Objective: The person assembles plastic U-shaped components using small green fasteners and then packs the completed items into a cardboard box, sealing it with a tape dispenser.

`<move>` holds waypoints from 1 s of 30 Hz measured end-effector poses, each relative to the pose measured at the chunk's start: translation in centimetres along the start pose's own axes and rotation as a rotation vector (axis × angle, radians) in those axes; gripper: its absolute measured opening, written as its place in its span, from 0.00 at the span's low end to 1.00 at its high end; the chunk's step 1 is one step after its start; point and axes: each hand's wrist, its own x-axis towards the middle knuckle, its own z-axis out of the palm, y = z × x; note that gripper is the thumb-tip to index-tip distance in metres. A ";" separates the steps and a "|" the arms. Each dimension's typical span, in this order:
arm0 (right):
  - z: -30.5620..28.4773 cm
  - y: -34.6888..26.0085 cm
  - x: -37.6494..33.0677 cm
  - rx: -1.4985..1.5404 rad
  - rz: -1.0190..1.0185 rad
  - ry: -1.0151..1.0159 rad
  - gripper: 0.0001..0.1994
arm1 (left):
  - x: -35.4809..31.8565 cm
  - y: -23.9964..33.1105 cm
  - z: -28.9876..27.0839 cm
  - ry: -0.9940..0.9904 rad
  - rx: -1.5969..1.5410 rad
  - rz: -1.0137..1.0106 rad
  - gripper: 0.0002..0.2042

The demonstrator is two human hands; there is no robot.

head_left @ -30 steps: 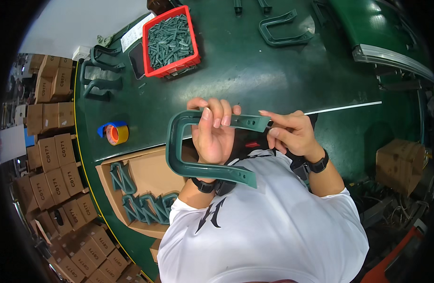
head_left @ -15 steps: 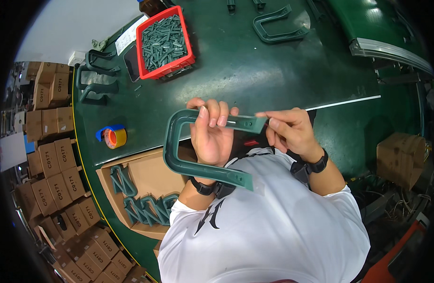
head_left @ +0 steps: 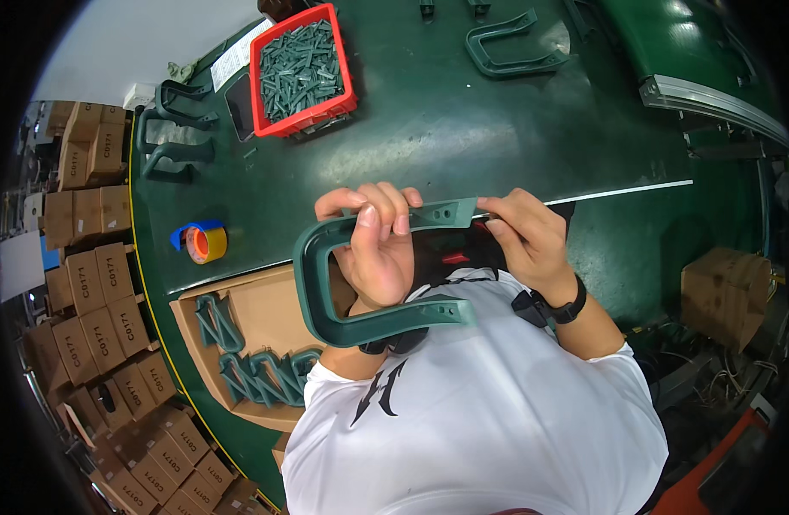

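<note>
A dark green U-shaped handle (head_left: 313, 296) is held up over my lap, its two arms pointing right. My left hand (head_left: 379, 257) grips the upper arm, thumb on the near side and fingers curled over it. Two small holes show near each end. My right hand (head_left: 532, 236) is at the tip of the upper arm, index fingertip touching the end and the other fingers curled. Whether something small sits between thumb and fingers there cannot be made out.
A red bin (head_left: 347, 81) full of small green pieces stands on the green table (head_left: 394, 137). Similar handles (head_left: 175, 153) lie at left and another (head_left: 514, 64) at far right. An open carton (head_left: 274, 300) holds green handles; a tape roll (head_left: 207, 245) lies beyond it. Cartons (head_left: 90, 283) are stacked at left.
The handle has tilted, showing more of its inner channel, and its lower arm has risen slightly. My left hand has shifted a little left. My right hand has lifted slightly at the tip.
</note>
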 end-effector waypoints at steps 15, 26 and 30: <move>0.8 0.4 0.5 -0.145 -0.182 -0.003 0.10 | -0.3 -0.1 -0.5 0.051 -0.053 -0.034 0.05; 0.9 1.1 -1.2 0.107 -0.065 -0.215 0.16 | 0.2 0.3 -0.5 0.089 -0.043 -0.062 0.05; -0.4 -0.3 -0.5 0.579 0.401 -0.219 0.23 | -0.1 0.2 -0.7 0.072 -0.128 -0.086 0.05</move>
